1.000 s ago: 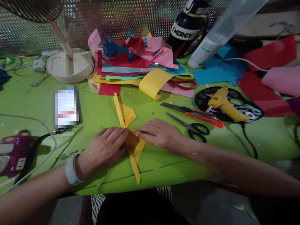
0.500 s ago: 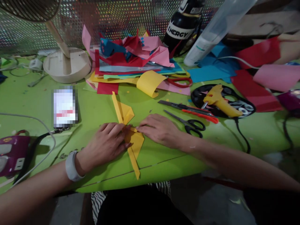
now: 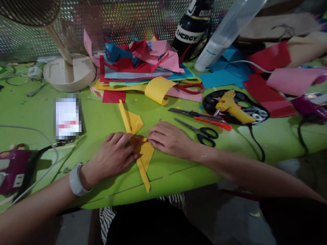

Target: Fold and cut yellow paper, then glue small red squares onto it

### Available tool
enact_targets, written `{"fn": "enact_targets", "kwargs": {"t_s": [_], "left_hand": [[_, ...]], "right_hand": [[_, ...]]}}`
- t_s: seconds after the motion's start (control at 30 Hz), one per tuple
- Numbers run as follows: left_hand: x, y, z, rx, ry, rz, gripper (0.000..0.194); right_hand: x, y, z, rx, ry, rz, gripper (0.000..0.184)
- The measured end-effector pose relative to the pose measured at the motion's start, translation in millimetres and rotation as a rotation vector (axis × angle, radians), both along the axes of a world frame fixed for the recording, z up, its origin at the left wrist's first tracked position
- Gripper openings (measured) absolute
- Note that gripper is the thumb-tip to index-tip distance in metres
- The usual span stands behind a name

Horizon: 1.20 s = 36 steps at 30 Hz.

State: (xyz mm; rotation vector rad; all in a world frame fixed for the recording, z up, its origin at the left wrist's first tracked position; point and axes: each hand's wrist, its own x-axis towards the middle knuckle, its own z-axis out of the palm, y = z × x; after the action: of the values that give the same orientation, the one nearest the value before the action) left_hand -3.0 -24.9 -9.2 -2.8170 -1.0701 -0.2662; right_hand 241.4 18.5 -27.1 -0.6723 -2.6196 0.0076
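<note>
A folded yellow paper (image 3: 146, 153) lies on the green table (image 3: 166, 190), with a long narrow strip along its left side and pointed flaps on its right. My left hand (image 3: 114, 151), with a pale band on the wrist, grips the strip near its middle; its fingertips partly cover the folds. From the right, my right hand (image 3: 166, 137) pinches the small middle part of the paper between thumb and fingers. Black-handled scissors (image 3: 199, 131) lie just beyond my right hand, beside a utility knife (image 3: 201, 117).
Behind stand a stack of coloured paper (image 3: 143, 71), a fan base (image 3: 68, 76) and a black bottle (image 3: 190, 34). A yellow glue gun (image 3: 235, 107) rests on a black palette (image 3: 208, 100) at right. A phone (image 3: 67, 117) and a purple power strip (image 3: 14, 170) lie at left.
The view has shifted slightly, so the table items at right appear further left. Both hands stay on the yellow paper, and my left fingers have curled a little more around its middle.
</note>
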Motion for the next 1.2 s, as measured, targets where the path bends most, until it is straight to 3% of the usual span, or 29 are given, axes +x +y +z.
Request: {"fn": "enact_targets", "kwargs": {"t_s": [0.23, 0.47, 0.93, 1.1, 1.2], "left_hand": [[0.1, 0.8, 1.5, 0.027, 0.011, -0.022, 0.035], [0.2, 0.4, 0.0, 0.037, 0.013, -0.019, 0.039], [-0.8, -0.7, -2.7, -0.015, -0.006, 0.015, 0.046], [0.0, -0.8, -1.9, -0.06, 0.01, 0.027, 0.04], [-0.3, -1.2, -1.7, -0.073, 0.008, 0.039, 0.04]], "right_hand": [[1.5, -7.1, 2.9, 0.017, 0.031, 0.017, 0.026], [1.3, -22.5, 7.1, 0.184, -0.08, 0.037, 0.038], [1.9, -20.2, 4.2, 0.11, -0.105, 0.024, 0.039], [-0.9, -12.6, 22.5, -0.1, -0.08, -0.027, 0.031], [-14.8, 2.8, 41.6, -0.505, -0.059, -0.277, 0.019]]}}
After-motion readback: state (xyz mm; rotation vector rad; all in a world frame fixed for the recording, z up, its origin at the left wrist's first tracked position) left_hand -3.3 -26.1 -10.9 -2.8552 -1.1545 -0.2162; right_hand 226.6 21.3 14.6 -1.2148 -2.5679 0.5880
